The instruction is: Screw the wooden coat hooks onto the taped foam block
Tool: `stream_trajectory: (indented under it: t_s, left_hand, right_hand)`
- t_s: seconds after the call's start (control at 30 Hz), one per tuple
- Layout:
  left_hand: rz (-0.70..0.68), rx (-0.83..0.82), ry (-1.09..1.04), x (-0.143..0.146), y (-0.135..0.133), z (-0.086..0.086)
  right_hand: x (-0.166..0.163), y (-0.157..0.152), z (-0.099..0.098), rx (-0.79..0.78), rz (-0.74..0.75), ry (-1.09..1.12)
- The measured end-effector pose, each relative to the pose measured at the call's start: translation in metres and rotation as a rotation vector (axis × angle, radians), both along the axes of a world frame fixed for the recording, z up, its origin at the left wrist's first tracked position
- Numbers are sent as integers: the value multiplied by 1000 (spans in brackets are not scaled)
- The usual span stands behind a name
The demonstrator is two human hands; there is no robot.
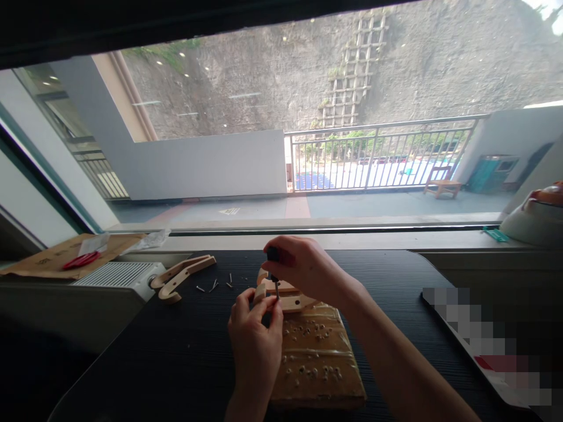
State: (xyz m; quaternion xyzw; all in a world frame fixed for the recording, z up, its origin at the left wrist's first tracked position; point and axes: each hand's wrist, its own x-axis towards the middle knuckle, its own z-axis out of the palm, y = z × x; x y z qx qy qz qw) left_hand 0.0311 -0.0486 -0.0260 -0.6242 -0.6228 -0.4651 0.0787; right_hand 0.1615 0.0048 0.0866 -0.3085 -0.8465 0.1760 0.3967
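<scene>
My right hand [292,262] is closed around the dark handle of a screwdriver [273,256], whose shaft points straight down. Below it, my left hand [258,319] pinches at the screwdriver's tip and steadies a pale wooden piece [295,302] with a hole in it. Whether a screw is between those fingertips cannot be made out. A second similar wooden piece lies just behind. Both rest on the far end of a tape-wrapped board [319,357] pitted with many small holes. Left of my hands, several loose screws [214,285] lie on the black table [185,363].
Two curved wooden pieces [187,275] lie at the table's left edge beside a white radiator [121,275]. Red scissors [82,259] sit on brown cardboard [39,261]. A flat, blurred-out object [484,351] is at the right. The window sill [229,240] runs along the back.
</scene>
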Motion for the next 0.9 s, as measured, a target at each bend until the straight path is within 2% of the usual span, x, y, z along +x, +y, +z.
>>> stream_trajectory:
  t_s: [0.1,0.3,0.47,0.7,0.9]
  left_hand:
    - [1,-6,1,0,0,0]
    - [11,-19,-10,2,-1,0]
    - [0,-2,-16,1,-1,0]
    - [9,-5,-19,2,-2,1]
    - [1,-4,-19,2,-2,1]
  right_hand:
    - [0,-2,0,-5,-8,-12]
    - [7,-5,7,-44,128,-10]
    - [1,0,1,17,38,24]
    - [2,-4,3,-45,129,5]
    - [-2,1,-1,-20,46,42]
